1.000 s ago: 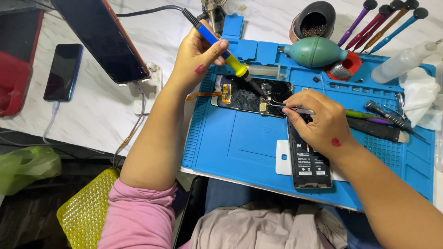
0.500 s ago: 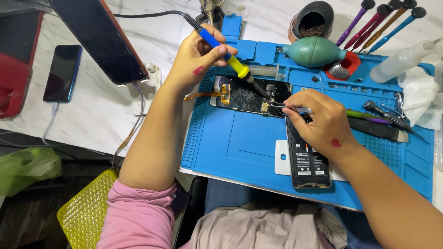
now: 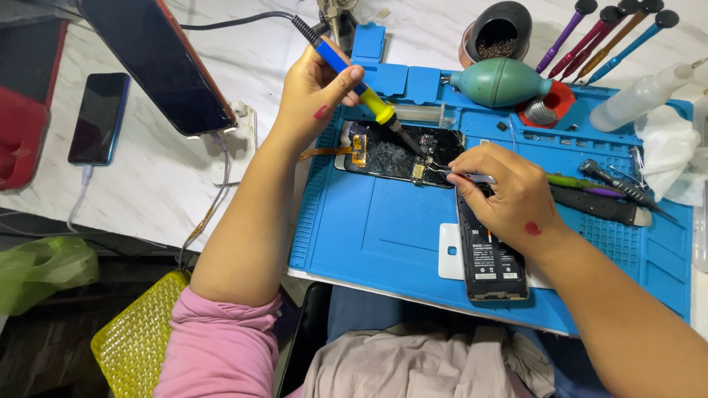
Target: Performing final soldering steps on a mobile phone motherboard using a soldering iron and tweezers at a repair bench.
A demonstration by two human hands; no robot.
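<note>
Nearest you, under your right wrist, a black phone battery (image 3: 490, 254) lay face up on the blue repair mat (image 3: 383, 228), apparently set aside to clear the board. Your right hand (image 3: 505, 195) was curled nearly closed, thumb and forefinger pinching metal tweezers (image 3: 461, 174); their tips pointed leftward at the opened phone (image 3: 398, 155), probably to steady a small part. Just beyond and left of that hand, the phone lay open on the mat, board exposed. Your left hand (image 3: 313, 96) was wrapped in a pen grip around the blue-and-yellow soldering iron (image 3: 361, 85), tip angled down onto the board, close to the tweezer tips. The joint itself was too small to make out. Beyond your right hand sat a green rubber air blower (image 3: 501, 82), a dark pot (image 3: 498, 29) and a row of screwdrivers (image 3: 605, 33); a squeeze bottle (image 3: 641, 96) ran off the right edge. Left of your left hand, a tablet (image 3: 158, 63) leaned on a stand, its top cut off.
</note>
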